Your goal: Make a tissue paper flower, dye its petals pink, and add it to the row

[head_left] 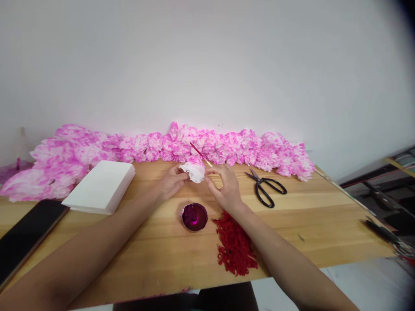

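Between my two hands is a small white tissue-paper flower (193,172), raised above the table. My left hand (173,180) pinches it at its left side. On the opposite side, the fingers of my right hand (225,183) are closed on its right edge. A thin stick (199,152) with a dark red end slants just beyond the flower, near my right fingertips; I cannot tell whether it is held or lying there. In front of my hands stands a small round dish of deep magenta dye (194,217). Below my right wrist lies a heap of red yarn pieces (235,246).
A long bank of pink-and-white paper flowers (223,144) runs along the wall. At left are a stack of white paper (100,185) and a black phone (29,233). Black-handled scissors (267,188) lie to the right. More tools (385,235) sit at the table's right edge.
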A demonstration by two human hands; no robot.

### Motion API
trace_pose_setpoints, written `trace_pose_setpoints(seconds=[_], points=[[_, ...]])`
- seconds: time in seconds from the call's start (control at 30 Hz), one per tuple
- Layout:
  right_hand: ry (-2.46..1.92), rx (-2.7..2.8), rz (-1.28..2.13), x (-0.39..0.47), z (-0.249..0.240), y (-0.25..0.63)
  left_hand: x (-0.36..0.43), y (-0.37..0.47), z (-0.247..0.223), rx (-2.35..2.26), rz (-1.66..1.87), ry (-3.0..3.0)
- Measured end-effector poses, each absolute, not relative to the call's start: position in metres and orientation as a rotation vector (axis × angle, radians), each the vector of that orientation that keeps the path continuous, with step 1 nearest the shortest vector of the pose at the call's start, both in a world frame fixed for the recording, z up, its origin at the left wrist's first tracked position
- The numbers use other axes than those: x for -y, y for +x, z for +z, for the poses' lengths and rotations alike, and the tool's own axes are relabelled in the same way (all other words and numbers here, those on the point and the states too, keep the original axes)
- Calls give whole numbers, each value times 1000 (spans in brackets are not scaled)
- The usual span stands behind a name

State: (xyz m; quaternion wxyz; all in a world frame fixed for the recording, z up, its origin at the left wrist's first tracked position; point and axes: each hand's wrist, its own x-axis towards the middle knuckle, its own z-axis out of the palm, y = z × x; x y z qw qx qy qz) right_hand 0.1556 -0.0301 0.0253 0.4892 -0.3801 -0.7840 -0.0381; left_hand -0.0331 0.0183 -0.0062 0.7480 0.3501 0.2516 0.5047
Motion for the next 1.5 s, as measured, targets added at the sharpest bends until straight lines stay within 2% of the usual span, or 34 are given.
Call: trace_pose_setpoints(seconds=[0.5,0.8,1.5], points=[[-998,1980,-229,29,28,151,-11,-30,3,-649,1018,1056],[-988,1898,-183,27,27,154,-13,-30,-1,-671,952,1181],[-955,1775,-72,32,37,162,-21,-32,-12,-560,1119,782]])
